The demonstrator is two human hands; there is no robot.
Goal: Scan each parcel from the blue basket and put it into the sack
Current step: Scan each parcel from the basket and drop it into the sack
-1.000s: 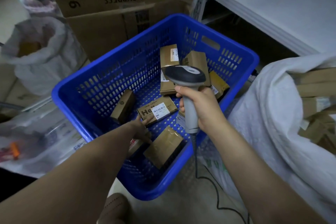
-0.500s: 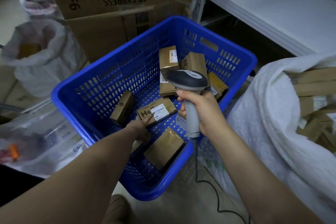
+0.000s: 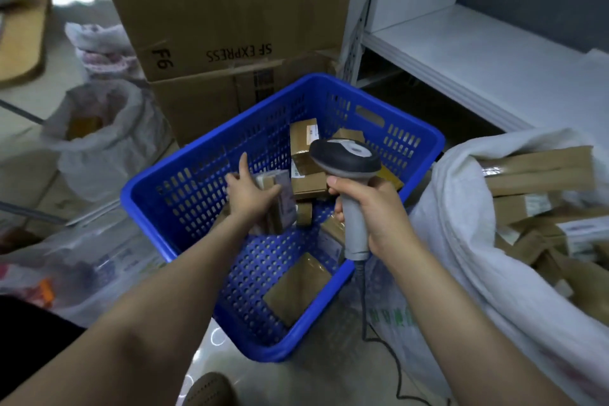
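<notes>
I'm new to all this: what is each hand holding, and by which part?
The right hand grips the scanner by its handle. The left hand holds a small parcel by its near side; blur hides the exact grip.
</notes>
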